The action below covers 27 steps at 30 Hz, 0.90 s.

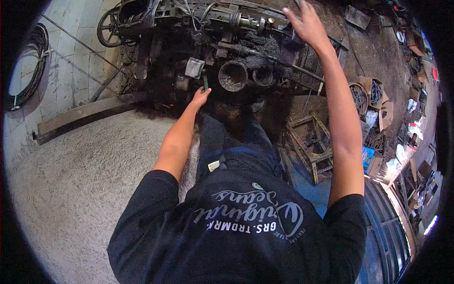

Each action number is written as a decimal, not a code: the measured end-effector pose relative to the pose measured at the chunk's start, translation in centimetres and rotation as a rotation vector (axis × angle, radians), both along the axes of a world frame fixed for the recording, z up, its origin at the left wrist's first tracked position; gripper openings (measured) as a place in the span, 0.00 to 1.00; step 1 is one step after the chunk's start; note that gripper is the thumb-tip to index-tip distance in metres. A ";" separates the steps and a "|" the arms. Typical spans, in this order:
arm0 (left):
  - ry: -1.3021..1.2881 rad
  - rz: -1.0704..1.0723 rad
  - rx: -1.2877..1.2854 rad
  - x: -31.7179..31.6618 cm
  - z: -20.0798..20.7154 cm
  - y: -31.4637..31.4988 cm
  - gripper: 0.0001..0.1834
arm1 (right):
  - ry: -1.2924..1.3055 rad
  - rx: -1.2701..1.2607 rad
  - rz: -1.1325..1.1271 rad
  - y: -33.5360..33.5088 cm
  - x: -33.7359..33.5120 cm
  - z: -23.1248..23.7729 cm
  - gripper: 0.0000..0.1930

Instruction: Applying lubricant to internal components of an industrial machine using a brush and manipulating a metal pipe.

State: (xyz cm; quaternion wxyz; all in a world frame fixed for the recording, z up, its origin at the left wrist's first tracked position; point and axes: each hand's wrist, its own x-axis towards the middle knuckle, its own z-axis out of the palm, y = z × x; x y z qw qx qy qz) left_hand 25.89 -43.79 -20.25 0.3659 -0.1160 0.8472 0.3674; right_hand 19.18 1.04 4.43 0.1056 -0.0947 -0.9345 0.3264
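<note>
A left hand (202, 96) closed its fingers around a slim green handle (205, 82), long axis pointing forward, at the near edge of a grimy dark-metal machine (220, 14); the right hand (308, 26) was farther off, forward and right, its grip unclear

The floor (90, 180) is pale and speckled at left, brown at right; a yellow stepladder (302, 146), a cardboard box (386, 113) and a long beam (90, 112) are on it. Grey shavings (262, 45) lie heaped on the dark machine (217, 23).
</note>
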 end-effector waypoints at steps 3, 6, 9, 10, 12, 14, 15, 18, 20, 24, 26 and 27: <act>-0.238 0.259 0.134 0.0 0.0 -1.1 0.25 | -0.068 0.164 -0.057 -1.3 -2.7 0.0 0.33; -0.088 0.057 0.059 -0.5 0.9 -2.3 0.25 | -0.137 0.131 -0.163 -1.6 -3.4 0.3 0.30; -0.022 -0.046 -0.086 -1.3 4.6 -0.6 0.26 | -0.129 0.152 -0.162 -0.5 -3.0 -0.5 0.28; -0.005 -0.098 -0.205 -1.8 5.9 0.2 0.26 | -0.148 0.149 -0.162 -0.2 -3.0 -0.7 0.27; 0.051 -0.203 -0.273 -3.0 8.5 1.8 0.27 | -0.166 0.147 -0.171 0.1 -2.9 -1.0 0.27; -0.027 -0.270 -0.497 -4.5 9.6 3.5 0.27 | -0.113 0.145 -0.154 0.2 -3.0 -1.3 0.26; -0.015 -0.290 -0.566 -5.4 9.1 3.1 0.26 | -0.103 0.131 -0.134 -0.5 -3.5 -1.1 0.26; -0.227 -0.334 -0.591 -8.4 12.0 7.4 0.16 | -0.071 0.145 -0.136 0.2 -3.2 -1.9 0.26; -0.210 -0.343 -0.631 -9.2 10.6 7.0 0.16 | -0.045 0.162 -0.129 -0.1 -3.5 -1.7 0.27; -0.162 -0.352 -0.651 -9.0 10.6 7.4 0.17 | -0.082 0.203 -0.139 0.4 -3.7 -2.4 0.28; -0.194 -0.351 -0.640 -9.0 11.4 7.9 0.17 | -0.037 0.209 -0.153 0.6 -3.5 -2.6 0.28; -0.228 -0.333 -0.629 -8.9 12.0 8.0 0.17 | -0.032 0.207 -0.149 0.3 -3.5 -2.2 0.28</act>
